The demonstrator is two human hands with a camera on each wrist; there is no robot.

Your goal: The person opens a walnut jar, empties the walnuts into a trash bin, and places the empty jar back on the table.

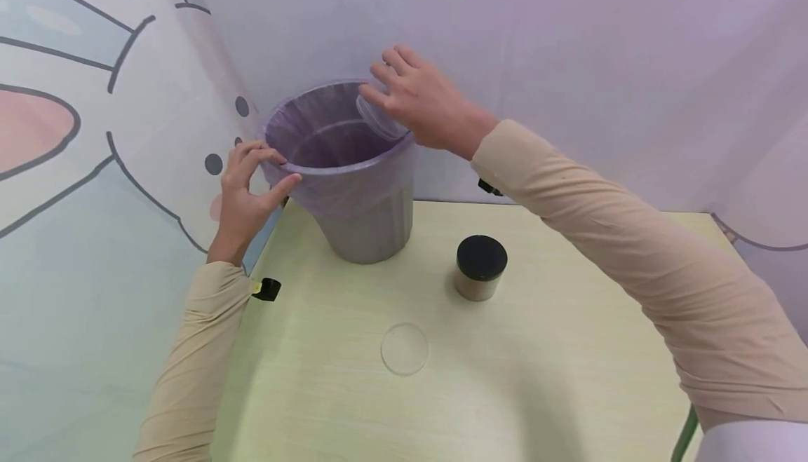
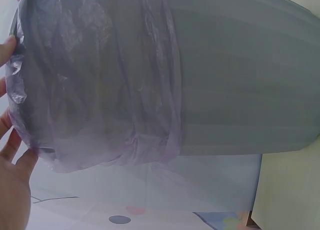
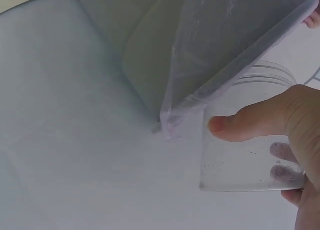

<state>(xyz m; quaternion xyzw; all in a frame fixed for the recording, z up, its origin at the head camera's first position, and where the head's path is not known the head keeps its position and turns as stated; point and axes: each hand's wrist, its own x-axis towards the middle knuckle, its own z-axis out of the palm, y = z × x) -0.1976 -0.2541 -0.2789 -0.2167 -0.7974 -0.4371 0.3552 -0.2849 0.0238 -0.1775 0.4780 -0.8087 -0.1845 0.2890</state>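
A grey trash can (image 1: 379, 231) stands at the back left of the table, lined with a thin purple bag (image 1: 344, 192) folded over its rim. My left hand (image 1: 245, 192) pinches the near left of that rim, thumb outside and fingers over the edge. At the far right of the rim, my right hand (image 1: 419, 101) grips a clear jar (image 3: 235, 162) tilted into the can's mouth. In the right wrist view, small dark specks show on the jar's wall, and its threaded neck (image 3: 270, 72) lies by the bag's edge. The bottom of the can's inside is hidden.
A small jar with a black lid (image 1: 482, 257) stands on the pale yellow table (image 1: 328, 406), right of the can. Nearer lies a clear, thin round piece (image 1: 405, 350). Light curtains with cartoon prints (image 1: 158, 97) hang behind and at the left. A green strip (image 1: 684, 434) shows at lower right.
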